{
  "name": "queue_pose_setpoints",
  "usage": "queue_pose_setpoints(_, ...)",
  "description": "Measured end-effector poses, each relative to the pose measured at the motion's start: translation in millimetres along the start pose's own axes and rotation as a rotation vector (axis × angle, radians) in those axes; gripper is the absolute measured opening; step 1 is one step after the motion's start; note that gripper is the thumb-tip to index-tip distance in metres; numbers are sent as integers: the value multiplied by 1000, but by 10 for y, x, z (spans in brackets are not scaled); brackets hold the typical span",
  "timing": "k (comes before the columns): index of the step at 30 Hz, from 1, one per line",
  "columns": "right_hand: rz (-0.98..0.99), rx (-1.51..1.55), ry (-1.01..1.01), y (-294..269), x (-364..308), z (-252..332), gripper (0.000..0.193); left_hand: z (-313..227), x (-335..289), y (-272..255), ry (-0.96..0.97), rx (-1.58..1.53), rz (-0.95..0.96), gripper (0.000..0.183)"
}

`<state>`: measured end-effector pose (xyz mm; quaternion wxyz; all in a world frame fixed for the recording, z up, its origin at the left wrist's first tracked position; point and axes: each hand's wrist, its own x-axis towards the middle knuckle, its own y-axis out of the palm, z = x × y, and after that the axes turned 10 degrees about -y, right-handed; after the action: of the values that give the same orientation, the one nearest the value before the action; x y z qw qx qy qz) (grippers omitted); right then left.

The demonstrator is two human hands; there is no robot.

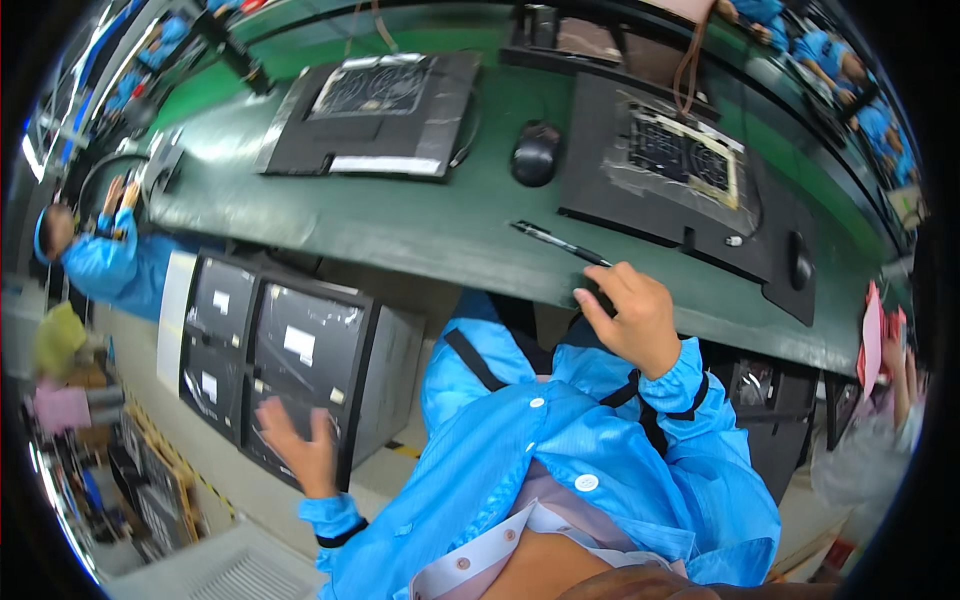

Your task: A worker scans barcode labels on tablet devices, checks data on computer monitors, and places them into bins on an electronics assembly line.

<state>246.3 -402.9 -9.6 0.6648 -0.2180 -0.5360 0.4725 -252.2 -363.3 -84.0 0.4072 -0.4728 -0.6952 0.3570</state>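
Note:
My right hand (637,315) is over the front edge of the green workbench (430,225), fingers loosely bent and thumb apart from them. A black-and-clear pen (558,243) lies on the bench, one end right at those fingertips; whether they touch it I cannot tell. My left hand (300,450) hangs low on the left, fingers spread and slightly blurred, with nothing in it. It is in front of a black cabinet (305,345) whose fronts bear white labels; contact with it cannot be made out.
Two dark panels, a left one (380,115) and a right one (665,170), lie on the bench with a black computer mouse (536,153) between them. Another mouse (801,262) sits far right. A co-worker in blue (105,260) is at the left end.

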Motion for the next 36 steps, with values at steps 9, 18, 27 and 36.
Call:
queue_pose_setpoints(9, -305, 25, 355, -1116, 45, -973, 24, -315, -175, 508, 183, 302, 216, 60)
queue_pose_setpoints(18, -361, 8, 617, -1689, 465, -2507, 29, -120, 253, 584, 96, 311, 193, 59)
queue_pose_setpoints(27, -435, -186, 446, -1340, 1147, -2913, 34, -194, 1005, 271, -143, 535, 446, 55)
queue_pose_setpoints(36, -626, -127, 396, -1870, 858, -2835, 22, -4108, 2235, 537, 666, -451, 751, 34)
